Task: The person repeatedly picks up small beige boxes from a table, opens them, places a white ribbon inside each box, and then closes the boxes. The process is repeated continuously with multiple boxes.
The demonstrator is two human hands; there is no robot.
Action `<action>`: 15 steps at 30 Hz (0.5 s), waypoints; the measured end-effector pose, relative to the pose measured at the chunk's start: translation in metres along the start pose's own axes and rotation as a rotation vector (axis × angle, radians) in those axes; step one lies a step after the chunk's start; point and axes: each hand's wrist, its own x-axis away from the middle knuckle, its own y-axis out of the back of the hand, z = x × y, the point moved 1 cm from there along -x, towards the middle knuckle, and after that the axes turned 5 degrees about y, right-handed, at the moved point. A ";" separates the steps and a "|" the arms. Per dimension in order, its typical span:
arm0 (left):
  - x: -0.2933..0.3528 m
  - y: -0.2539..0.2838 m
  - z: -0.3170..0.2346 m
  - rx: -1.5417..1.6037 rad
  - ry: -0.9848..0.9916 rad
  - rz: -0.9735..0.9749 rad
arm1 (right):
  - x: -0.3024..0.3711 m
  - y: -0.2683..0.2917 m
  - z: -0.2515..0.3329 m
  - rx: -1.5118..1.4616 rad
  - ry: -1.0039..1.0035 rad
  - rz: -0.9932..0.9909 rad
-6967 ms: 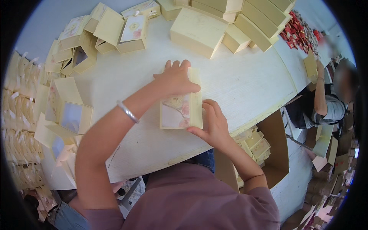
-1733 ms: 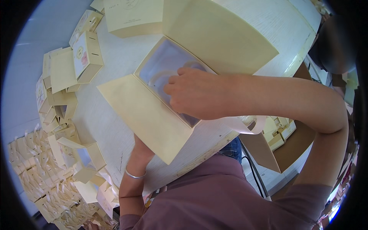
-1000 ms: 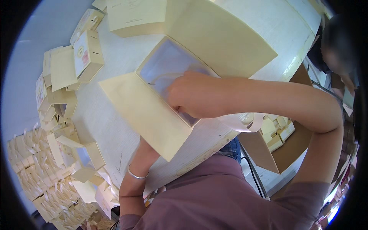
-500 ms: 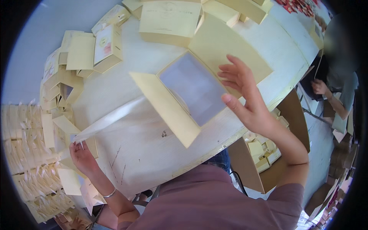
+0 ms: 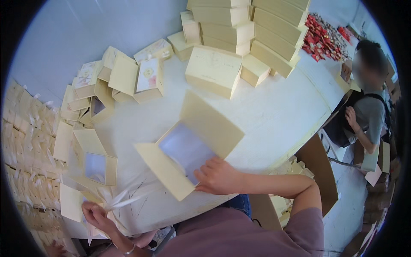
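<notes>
A cream gift box [image 5: 188, 147] with a pale lilac interior lies on the table in front of me, its two flaps spread wide. My right hand [image 5: 218, 176] grips the box's near right edge, fingers curled over the rim. At the lower left, my left hand [image 5: 99, 216] is closed on the end of a white ribbon [image 5: 128, 199], which trails toward the box in loose folds. Just beyond that hand stands another open cream box [image 5: 95, 166].
Cream boxes [image 5: 137, 79] line the far left edge of the table, with taller stacks [image 5: 227, 23] at the back. Red packets [image 5: 320, 36] are heaped at the far right. A carton [image 5: 317, 171] of cream pieces stands beside my right arm. A person [image 5: 364, 107] works at the right.
My right hand has come down from the air onto the box's edge. The box has turned slightly and sits nearer. My left hand is lower, and the ribbon has gone from taut to slack.
</notes>
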 end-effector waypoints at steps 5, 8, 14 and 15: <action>0.024 0.037 0.020 -0.273 0.040 -0.095 | -0.056 -0.027 -0.019 -0.015 0.208 0.024; 0.037 0.056 0.029 -0.232 0.357 -0.032 | -0.083 -0.040 -0.052 -0.030 0.366 0.086; 0.063 0.074 0.043 -0.351 0.328 -0.016 | -0.081 -0.012 -0.081 0.133 0.285 -0.371; 0.064 0.064 0.027 -0.414 0.267 -0.052 | -0.069 -0.001 -0.107 0.084 -0.004 -0.474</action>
